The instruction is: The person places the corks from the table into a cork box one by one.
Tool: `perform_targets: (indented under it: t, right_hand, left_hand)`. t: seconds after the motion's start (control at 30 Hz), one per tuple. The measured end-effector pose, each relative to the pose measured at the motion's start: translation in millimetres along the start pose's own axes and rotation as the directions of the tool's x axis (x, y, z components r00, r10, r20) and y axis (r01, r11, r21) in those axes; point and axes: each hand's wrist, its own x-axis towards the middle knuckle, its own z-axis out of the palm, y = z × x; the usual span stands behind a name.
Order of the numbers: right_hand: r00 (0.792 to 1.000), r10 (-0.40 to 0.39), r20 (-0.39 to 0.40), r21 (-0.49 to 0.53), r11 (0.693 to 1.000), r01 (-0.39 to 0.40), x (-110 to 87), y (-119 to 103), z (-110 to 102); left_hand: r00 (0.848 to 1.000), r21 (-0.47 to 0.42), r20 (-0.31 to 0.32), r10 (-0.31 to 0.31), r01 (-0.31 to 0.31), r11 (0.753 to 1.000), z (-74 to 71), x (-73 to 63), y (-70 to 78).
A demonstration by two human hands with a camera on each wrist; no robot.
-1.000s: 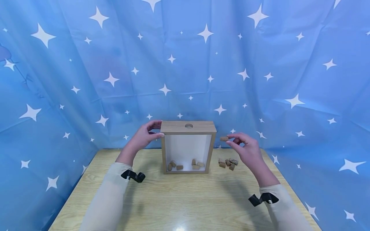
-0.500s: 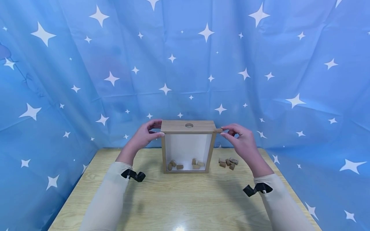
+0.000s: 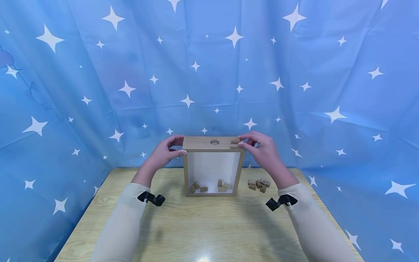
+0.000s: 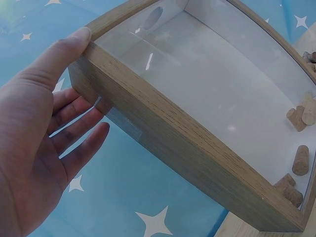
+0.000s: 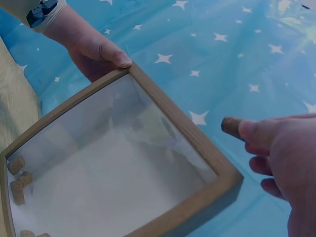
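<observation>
A wooden box frame (image 3: 198,143) with a clear front and white back stands upright on the table. Its top has a round hole (image 3: 214,142). My left hand (image 3: 163,153) grips its upper left corner; in the left wrist view the thumb (image 4: 66,47) lies on the front edge with the fingers behind. Thumb and fingertips of my right hand (image 3: 263,148) pinch a wine cork (image 3: 235,140) above the right end of the top, right of the hole. The right wrist view shows that cork (image 5: 231,125) apart from the frame. Several corks (image 3: 203,189) lie inside at the bottom.
A small pile of loose corks (image 3: 258,184) lies on the wooden table (image 3: 203,225), right of the frame. A blue curtain (image 3: 216,72) with white stars hangs behind and along both sides. Black camera mounts (image 3: 150,198) sit on both sleeves.
My right hand has carried the cork left and upward, from beside the frame to above its top right end. The left hand has kept its hold on the corner.
</observation>
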Motion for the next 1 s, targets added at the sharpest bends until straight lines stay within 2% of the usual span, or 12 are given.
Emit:
perform_targets:
  t: [0.3, 0.57, 1.0]
  right_hand:
    - [0.996, 0.012, 0.092, -0.020, 1.000, -0.010, 20.9, -10.4, 13.9]
    - [0.989, -0.030, 0.147, -0.070, 0.997, 0.040, 36.6, -18.0, 26.2]
    - [0.971, -0.043, 0.235, -0.082, 0.995, 0.064, 44.4, -25.4, 40.4]
  left_hand:
    - [1.000, 0.002, 0.000, -0.009, 0.009, 1.000, 0.1, 0.5, 0.2]
    - [1.000, 0.002, -0.001, -0.006, 0.006, 1.000, -0.6, 0.0, 0.3]
    - [1.000, 0.007, 0.004, -0.008, 0.008, 1.000, 0.1, -1.6, 1.5]
